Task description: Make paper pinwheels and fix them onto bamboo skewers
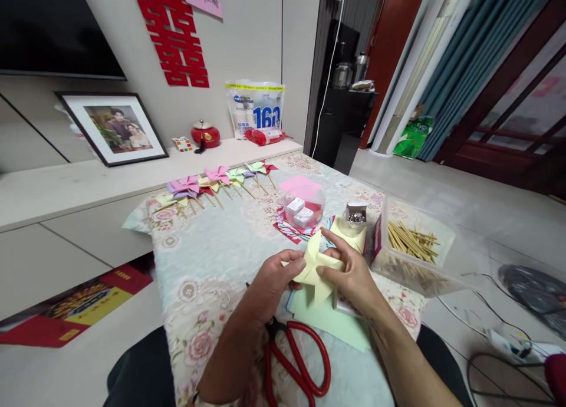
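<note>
Both my hands hold a pale yellow paper pinwheel (315, 265) above the table. My left hand (272, 283) pinches its left edge between thumb and fingers. My right hand (351, 274) grips its right side, with the thumb pressed near the centre. Under the pinwheel lie light green paper sheets (329, 318). Red-handled scissors (296, 360) rest on the cloth just below my left wrist.
A row of finished pinwheels on sticks (216, 180) lies at the far side of the floral tablecloth (207, 248). A clear tub with small boxes and a pink sheet (303, 209), a little box of pins (356, 213) and a clear box of wooden sticks (411, 242) stand to the right.
</note>
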Demonstrator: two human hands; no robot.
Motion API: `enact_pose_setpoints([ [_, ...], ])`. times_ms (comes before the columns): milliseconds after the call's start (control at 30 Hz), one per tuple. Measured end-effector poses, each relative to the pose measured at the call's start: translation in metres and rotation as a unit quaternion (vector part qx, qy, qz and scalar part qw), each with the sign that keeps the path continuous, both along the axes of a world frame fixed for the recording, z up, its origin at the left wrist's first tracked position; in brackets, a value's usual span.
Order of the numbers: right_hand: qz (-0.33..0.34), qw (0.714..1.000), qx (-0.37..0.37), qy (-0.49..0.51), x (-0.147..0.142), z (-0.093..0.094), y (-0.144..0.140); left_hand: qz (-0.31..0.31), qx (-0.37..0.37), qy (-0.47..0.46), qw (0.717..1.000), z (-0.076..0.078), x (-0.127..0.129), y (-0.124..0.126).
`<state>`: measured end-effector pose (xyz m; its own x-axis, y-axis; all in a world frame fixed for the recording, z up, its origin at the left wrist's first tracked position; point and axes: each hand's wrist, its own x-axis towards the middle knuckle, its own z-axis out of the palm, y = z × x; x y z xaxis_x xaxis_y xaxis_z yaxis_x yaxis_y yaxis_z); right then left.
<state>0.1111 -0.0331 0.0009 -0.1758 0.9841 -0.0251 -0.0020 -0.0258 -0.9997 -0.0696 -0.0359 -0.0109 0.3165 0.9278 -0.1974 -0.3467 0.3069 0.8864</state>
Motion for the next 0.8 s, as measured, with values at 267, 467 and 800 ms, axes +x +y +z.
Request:
enact_pose_setpoints([
  [267,-0.079,0.992,0.023,0.097,-0.009,-0.009,0.0,0.06,0.008,-0.04,0.997,0.0,0.017,-0.004],
  [467,-0.086,0.993,0.037,0.077,-0.015,-0.014,-0.001,0.097,-0.01,-0.024,0.995,-0.003,0.028,-0.004],
  [800,-0.07,0.996,0.034,0.051,-0.018,-0.015,-0.002,0.105,-0.03,0.03,0.994,-0.014,0.02,0.0],
])
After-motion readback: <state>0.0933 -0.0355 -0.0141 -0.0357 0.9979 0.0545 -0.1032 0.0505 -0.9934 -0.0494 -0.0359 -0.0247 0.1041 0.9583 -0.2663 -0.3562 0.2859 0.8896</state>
